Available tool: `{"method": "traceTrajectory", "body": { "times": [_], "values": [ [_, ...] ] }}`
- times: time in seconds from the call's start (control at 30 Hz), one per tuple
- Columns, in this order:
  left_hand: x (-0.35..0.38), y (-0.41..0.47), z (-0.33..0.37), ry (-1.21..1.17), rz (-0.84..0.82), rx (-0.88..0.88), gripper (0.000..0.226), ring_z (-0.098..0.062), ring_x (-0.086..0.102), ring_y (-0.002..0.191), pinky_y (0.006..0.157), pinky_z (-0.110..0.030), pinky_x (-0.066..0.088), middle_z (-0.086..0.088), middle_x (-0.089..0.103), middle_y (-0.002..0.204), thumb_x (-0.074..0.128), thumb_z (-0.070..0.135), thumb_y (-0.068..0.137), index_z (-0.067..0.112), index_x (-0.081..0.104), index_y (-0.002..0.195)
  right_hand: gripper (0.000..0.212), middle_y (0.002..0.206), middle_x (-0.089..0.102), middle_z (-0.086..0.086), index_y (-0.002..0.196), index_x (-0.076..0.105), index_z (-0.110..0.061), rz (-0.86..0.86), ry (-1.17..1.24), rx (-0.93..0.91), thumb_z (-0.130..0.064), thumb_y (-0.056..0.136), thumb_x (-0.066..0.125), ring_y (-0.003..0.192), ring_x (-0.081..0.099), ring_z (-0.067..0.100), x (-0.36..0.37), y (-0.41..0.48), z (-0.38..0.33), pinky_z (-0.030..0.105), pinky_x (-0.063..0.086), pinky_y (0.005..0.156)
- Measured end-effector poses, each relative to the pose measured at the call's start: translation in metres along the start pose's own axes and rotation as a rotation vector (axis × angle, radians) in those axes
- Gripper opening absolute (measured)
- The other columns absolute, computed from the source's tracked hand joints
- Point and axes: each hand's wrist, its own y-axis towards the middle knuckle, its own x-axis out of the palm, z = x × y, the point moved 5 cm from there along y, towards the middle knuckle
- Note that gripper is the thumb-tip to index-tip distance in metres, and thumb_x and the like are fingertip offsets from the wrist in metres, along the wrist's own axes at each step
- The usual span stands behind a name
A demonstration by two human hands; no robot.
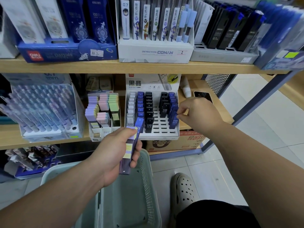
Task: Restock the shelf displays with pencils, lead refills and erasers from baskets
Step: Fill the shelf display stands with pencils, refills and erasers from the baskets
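a blue lead case (174, 121) is standing in the far right row of the white display box (158, 137), near the front. the right hand (195, 112) is pinching its top with thumb and finger, so the case is sitting just under the grip. the left hand (118, 150) is curling tight around a second lead case (139, 125) and a purple and yellow eraser pack (130, 145), both sticking up out of the grip. this hand is hovering over the green basket (148, 170), in front of the wooden shelf (9, 137).

On middle shelf (9, 136), left to right: pencil display (49, 132), eraser display (98, 133), lead refill display (158, 137). Above, on upper shelf (98, 66): Detective Conan display (156, 52). Before the shelves, on floor (218, 162): basket (148, 178).
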Motion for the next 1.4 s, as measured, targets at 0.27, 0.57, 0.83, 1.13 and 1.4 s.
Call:
{"method": "traceTrajectory", "body": {
  "times": [0.27,0.57,0.83,1.13,1.4],
  "values": [
    [0.016,-0.004,0.004,0.043,-0.146,0.074,0.022,-0.019,0.051,0.053,0.043,-0.026,0.041,-0.013,0.066,0.078,0.054,0.024,0.101,0.009,0.064,0.114,0.020,0.076,0.075,0.007,0.091,0.075,-0.007,-0.306,0.755,0.226,-0.027,0.091,0.074,0.061,0.069,0.016,-0.003,-0.011,-0.068,0.026,0.054,0.054],
    [0.013,0.002,0.004,0.028,-0.084,0.102,0.021,-0.017,0.051,0.047,0.040,-0.024,0.039,-0.013,0.069,0.082,0.055,0.023,0.100,0.011,0.065,0.114,0.021,0.089,0.073,0.025,0.104,0.069,0.005,-0.296,1.044,0.291,0.004,0.084,0.075,0.067,0.072,0.019,-0.017,-0.013,-0.056,0.026,0.061,0.063],
    [0.015,0.006,0.001,-0.028,-0.030,0.077,0.021,-0.020,0.052,0.048,0.042,-0.025,0.040,-0.016,0.074,0.095,0.054,0.022,0.102,0.011,0.066,0.114,0.011,0.071,0.074,0.008,0.095,0.069,-0.001,-0.182,0.937,0.319,0.002,0.086,0.075,0.064,0.072,0.018,-0.019,-0.009,-0.032,0.027,0.061,0.061],
    [-0.001,0.014,-0.006,-0.049,0.102,0.010,0.028,-0.022,0.049,0.048,0.043,-0.027,0.041,-0.012,0.064,0.069,0.045,0.016,0.101,0.004,0.067,0.114,0.020,0.082,0.069,-0.012,0.094,0.074,-0.023,-0.082,0.347,0.129,-0.005,0.086,0.075,0.071,0.064,-0.004,-0.018,-0.012,0.017,0.004,0.045,0.064],
    [0.000,0.013,-0.005,-0.042,0.117,0.009,0.029,-0.022,0.049,0.047,0.044,-0.026,0.042,-0.011,0.062,0.066,0.044,0.014,0.101,0.003,0.066,0.115,0.019,0.090,0.073,-0.005,0.104,0.078,-0.016,-0.058,0.207,-0.049,-0.008,0.088,0.075,0.079,0.063,0.005,-0.011,-0.005,0.000,0.009,0.044,0.072]
  ]
}}
